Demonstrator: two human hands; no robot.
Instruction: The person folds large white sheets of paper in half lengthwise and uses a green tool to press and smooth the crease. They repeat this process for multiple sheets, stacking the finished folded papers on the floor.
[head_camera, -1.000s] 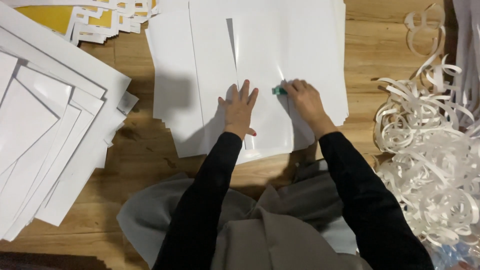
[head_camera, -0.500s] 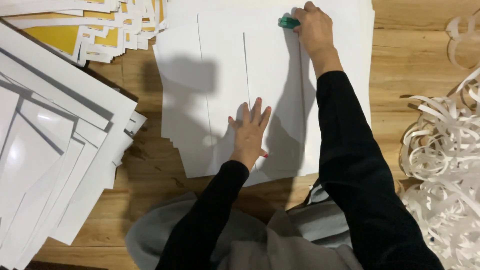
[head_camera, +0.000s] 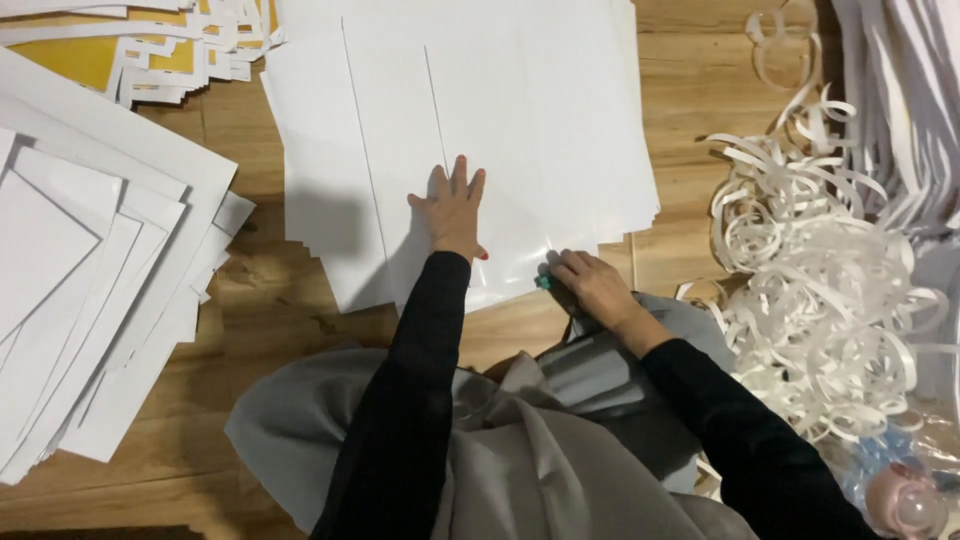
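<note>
**Cutter at the near edge of the sheet stack**

Stack of white sheets (head_camera: 480, 130) lies on the wooden floor (head_camera: 690, 120), fanned a little, reaching from the floor's far edge down toward the person's lap. Two thin straight cut lines run lengthwise through the top sheet, one left of the other.

Left hand (head_camera: 452, 212) lies flat on the top sheet, fingers spread, palm down, just right of the second cut line. It holds nothing; it pins the paper. Right hand (head_camera: 590, 285) is closed around a small green cutter (head_camera: 543, 282), its tip showing at the near edge of the stack, right of the left hand.

Step in hand, as I read it: slitting the sheet into strips, with the blade parked at the near end of a line. The next stroke would call for steady pressure from the flat hand so the sheets do not slip, and a straight path kept parallel to the existing cuts, clear of the spread fingers.

Outward: a loose stack of white cards (head_camera: 90, 270) along the floor's left edge; yellow-and-white cut pieces (head_camera: 130, 50) in the far left corner; a tangle of curled paper strips (head_camera: 830, 280) toward the right edge. Grey cloth (head_camera: 520, 450) covers the lap at the near edge.
</note>
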